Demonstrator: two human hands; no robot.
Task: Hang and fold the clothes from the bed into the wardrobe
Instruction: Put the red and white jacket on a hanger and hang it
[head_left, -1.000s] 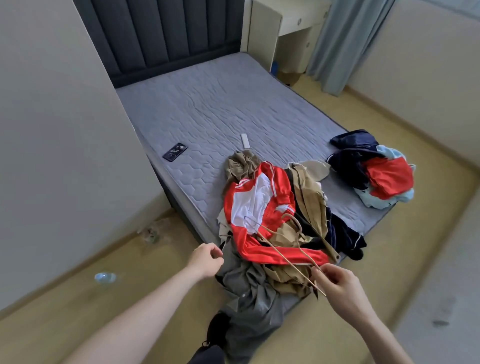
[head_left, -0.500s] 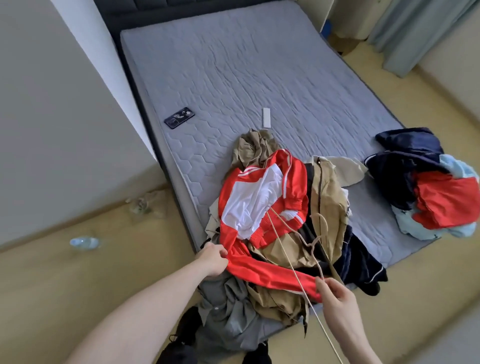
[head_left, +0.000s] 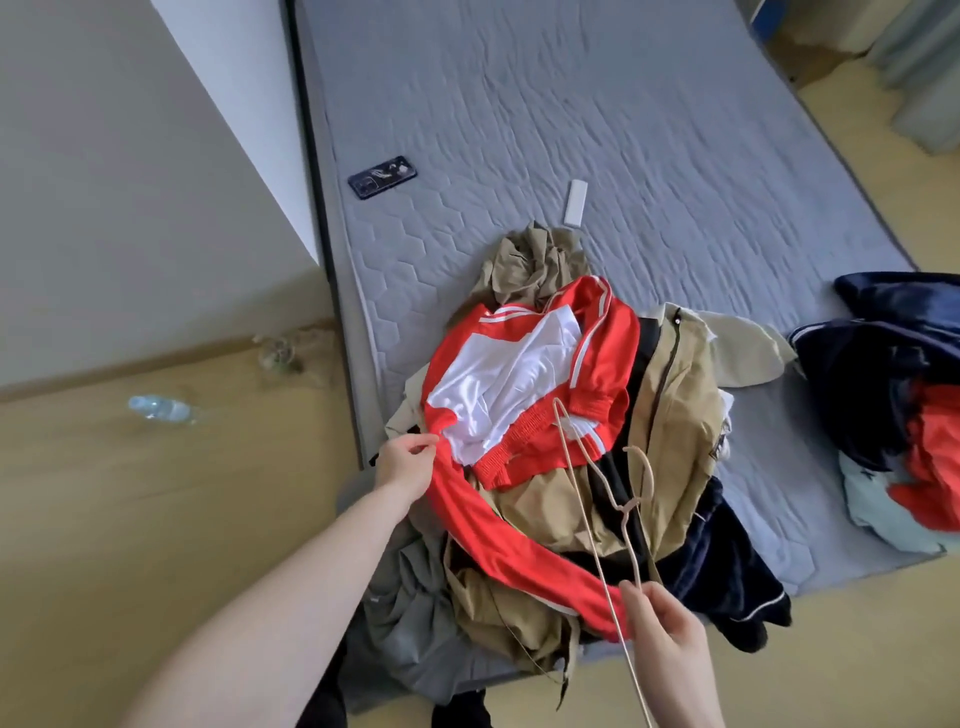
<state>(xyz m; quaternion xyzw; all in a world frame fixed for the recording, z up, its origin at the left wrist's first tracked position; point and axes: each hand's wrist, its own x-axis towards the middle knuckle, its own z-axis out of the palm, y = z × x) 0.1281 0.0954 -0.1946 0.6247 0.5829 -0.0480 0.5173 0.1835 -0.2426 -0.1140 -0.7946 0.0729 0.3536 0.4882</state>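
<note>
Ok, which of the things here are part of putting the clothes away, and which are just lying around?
Part of the job:
red and white jacket, pinched by the left hand
wire hanger, in the right hand
tan jacket
second clothes pile

Just lying about:
phone
white remote
water bottle on the floor

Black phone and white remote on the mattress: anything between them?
Nothing; in the head view, only bare grey quilted mattress lies between the black phone and the white remote.
</note>
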